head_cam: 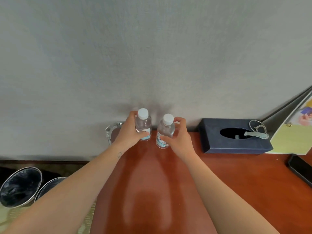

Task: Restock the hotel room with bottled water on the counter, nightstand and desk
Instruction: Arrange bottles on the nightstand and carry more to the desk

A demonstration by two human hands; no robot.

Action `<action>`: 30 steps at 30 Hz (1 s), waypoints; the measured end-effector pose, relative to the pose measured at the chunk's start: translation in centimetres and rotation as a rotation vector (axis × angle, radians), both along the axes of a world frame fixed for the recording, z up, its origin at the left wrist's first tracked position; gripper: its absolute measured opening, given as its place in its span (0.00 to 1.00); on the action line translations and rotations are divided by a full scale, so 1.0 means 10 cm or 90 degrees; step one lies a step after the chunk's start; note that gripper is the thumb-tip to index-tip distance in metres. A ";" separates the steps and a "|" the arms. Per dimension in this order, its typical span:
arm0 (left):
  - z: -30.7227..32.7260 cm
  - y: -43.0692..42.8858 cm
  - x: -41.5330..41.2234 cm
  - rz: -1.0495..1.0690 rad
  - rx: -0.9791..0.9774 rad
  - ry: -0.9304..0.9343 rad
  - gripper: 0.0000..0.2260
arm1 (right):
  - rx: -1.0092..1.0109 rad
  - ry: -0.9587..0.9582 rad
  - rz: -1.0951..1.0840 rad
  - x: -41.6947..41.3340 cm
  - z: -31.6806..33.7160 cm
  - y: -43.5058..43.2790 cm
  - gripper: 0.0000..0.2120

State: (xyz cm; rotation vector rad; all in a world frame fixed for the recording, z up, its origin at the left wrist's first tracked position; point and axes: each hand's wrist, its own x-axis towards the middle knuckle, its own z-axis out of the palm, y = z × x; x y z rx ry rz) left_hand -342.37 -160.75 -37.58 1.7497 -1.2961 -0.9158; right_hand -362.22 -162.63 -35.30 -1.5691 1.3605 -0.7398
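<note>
Two small clear water bottles with white caps stand upright on the reddish-brown wooden desk (pixel 168 183), close to the grey wall. My left hand (pixel 130 130) grips the left bottle (pixel 144 123) around its body. My right hand (pixel 179 139) holds the right bottle (pixel 166 130), thumb low on the label and fingers behind the neck. The bottles stand a few centimetres apart.
A dark blue tissue box (pixel 219 146) with a key ring on top sits to the right. A yellow-green card leans at far right (pixel 290 141). A black device (pixel 300 169) lies at the right edge. A glass ashtray (pixel 111 132) sits behind my left hand. Two bins (pixel 20 186) stand on the floor.
</note>
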 end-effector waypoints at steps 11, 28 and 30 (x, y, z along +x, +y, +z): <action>0.08 0.59 0.01 0.064 0.017 0.047 0.36 | 0.003 -0.038 -0.020 -0.02 0.03 0.32 0.44; 1.20 3.32 1.20 0.387 -0.036 0.044 0.21 | -0.112 -0.073 0.110 1.42 0.75 2.04 0.17; 1.37 3.83 1.41 0.415 -0.047 0.031 0.21 | -0.120 -0.068 0.188 1.78 0.88 2.40 0.17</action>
